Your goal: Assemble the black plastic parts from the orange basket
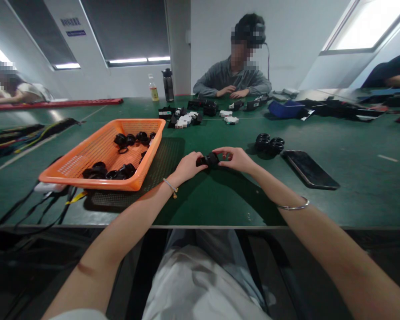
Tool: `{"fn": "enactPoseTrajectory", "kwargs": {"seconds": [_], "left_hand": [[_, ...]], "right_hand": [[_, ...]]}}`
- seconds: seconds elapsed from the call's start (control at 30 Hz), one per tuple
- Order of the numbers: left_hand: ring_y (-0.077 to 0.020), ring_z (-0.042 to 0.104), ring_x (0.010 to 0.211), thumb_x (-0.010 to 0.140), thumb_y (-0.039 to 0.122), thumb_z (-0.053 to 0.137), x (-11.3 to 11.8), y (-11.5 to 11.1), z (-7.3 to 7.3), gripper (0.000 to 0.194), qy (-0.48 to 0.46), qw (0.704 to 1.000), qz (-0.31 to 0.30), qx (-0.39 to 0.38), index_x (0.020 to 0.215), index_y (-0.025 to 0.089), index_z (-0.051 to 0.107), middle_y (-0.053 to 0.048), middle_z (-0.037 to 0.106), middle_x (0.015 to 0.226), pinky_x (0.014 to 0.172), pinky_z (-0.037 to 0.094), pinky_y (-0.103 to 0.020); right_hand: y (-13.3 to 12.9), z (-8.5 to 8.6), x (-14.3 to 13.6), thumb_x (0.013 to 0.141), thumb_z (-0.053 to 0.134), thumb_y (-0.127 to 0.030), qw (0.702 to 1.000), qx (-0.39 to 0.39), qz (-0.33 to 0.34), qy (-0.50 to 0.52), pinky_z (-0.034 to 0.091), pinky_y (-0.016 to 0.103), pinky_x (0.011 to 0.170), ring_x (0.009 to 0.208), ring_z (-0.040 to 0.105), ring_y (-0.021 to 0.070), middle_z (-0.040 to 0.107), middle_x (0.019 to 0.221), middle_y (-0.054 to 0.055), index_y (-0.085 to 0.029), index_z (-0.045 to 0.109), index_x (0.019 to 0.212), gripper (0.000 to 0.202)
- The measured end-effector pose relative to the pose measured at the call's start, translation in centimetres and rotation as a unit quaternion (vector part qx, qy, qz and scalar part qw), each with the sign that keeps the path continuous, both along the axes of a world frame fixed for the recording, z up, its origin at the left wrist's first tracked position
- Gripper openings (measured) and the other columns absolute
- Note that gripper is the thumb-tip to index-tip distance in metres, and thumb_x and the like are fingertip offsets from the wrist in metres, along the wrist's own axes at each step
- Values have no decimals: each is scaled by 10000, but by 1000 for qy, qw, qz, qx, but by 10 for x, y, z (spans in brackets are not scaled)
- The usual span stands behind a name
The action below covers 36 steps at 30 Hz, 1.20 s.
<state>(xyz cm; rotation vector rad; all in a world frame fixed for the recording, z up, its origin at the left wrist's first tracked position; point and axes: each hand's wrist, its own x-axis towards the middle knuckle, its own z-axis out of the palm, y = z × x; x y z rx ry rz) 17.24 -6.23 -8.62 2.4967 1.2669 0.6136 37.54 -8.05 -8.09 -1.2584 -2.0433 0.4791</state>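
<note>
Between my two hands, just above the green table (pixel 186 209), is a black ribbed plastic fitting (pixel 210 159). My left hand (pixel 190 166) pinches its left end between thumb and fingers. On its right end, the thumb and forefinger of my right hand (pixel 235 159) close around the rim, with the other fingers curled loosely. Right of my hands stands a small cluster of black ring-shaped parts (pixel 269 144). To the left, an orange plastic basket (pixel 70 166) holds several similar black fittings (pixel 120 172) in two groups.
A phone (pixel 309 169) lies to the right. Farther back are white and black connectors (pixel 188 119), a blue piece (pixel 286 109), a dark bottle (pixel 167 84) and a drink bottle (pixel 154 90). Cables (pixel 30 133) lie at left. A co-worker (pixel 233 78) sits opposite.
</note>
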Motion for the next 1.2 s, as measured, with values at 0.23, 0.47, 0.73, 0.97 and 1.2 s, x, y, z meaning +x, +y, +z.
{"fn": "enactPoseTrajectory", "kwargs": {"seconds": [0.23,0.47,0.73,0.97,1.2], "left_hand": [[-169,545,771,752,311,620,0,1,0,180,-2,1000,1,-2,832,162,560,-34,562,807,683,421,-281],[-171,547,773,754,315,614,-1,1,0,185,3,1000,2,-6,842,162,559,-34,565,809,689,424,-285],[-176,555,783,759,320,605,-1,0,0,174,5,1000,2,-6,829,168,555,-35,571,808,691,430,-287],[-187,564,810,784,308,574,1,-3,2,170,26,1000,3,2,858,158,547,-53,579,849,721,442,-302],[-189,567,820,790,300,570,1,-3,2,171,31,1000,4,-3,874,154,541,-57,584,868,722,442,-304]], "right_hand": [[2,-4,1,646,646,-182,1000,6,-3,9,449,275,606,674,557,141,696,930,41,-207,681,1039,396],[3,-4,0,651,659,-209,1000,29,1,9,450,270,585,730,566,156,664,1025,57,-222,688,1015,365],[2,-5,-2,677,653,-263,999,29,-23,-3,440,279,604,665,555,143,689,896,40,-210,670,1041,368],[2,-4,-2,628,669,-226,1000,12,-9,17,440,270,601,711,579,158,702,888,40,-181,650,987,362],[3,-3,0,610,648,-159,1000,7,-11,11,457,283,636,741,601,166,707,894,31,-187,664,978,369]]}}
